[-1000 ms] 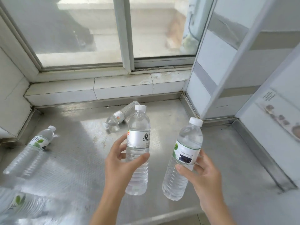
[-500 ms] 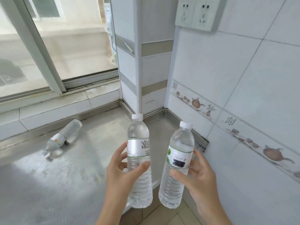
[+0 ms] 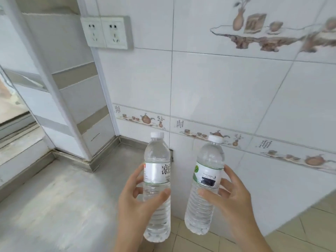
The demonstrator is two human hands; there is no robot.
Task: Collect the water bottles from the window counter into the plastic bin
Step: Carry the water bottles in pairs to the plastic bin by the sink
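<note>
Water bottles: two clear plastic, white-capped, one silver-labelled (image 3: 157, 186) clasped in left hand (image 3: 138, 202), one green-labelled (image 3: 205, 188) in right hand (image 3: 234, 202); view has swung from window and steel table (image 3: 54, 197) toward tiled wall (image 3: 227, 91); bin unseen, carrying under way

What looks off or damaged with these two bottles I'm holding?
Nothing stands out. The left hand and right hand each hold a capped, clear water bottle nearly upright, with no spill visible.

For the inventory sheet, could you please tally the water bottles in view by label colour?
Silver-and-white label: 1, the bottle in the left hand.
Green-and-white label: 1, the bottle in the right hand.
Total: 2.
</note>
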